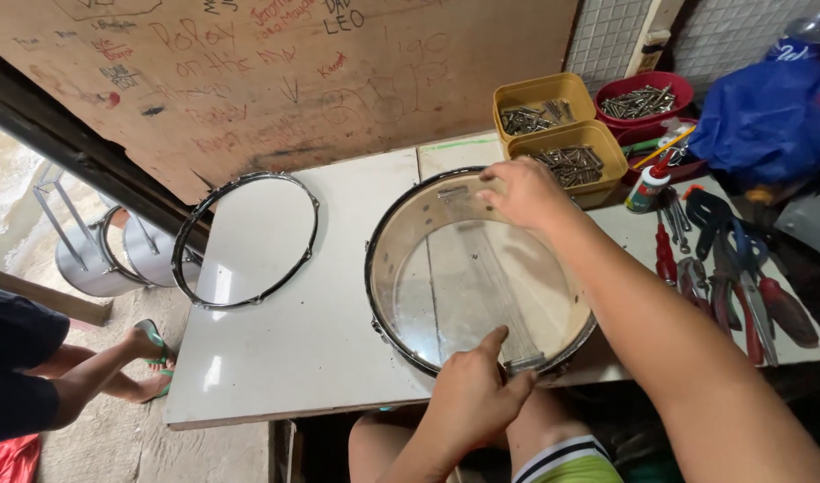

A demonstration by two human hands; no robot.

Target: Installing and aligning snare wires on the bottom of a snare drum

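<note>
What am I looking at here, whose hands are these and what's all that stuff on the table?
This is one picture from a camera worn on a person's head, looking down at their own two bare hands. The left hand rests on the near edge of a shallow drum shell with a clear skin, by a metal end piece. The right hand touches the far edge. The drum lies on a white table. Beside it lies a loose metal hoop. Behind are yellow tubs and a red bowl of metal bolts, and on the right pliers and other hand tools. Another person's legs show at the lower left.
</note>
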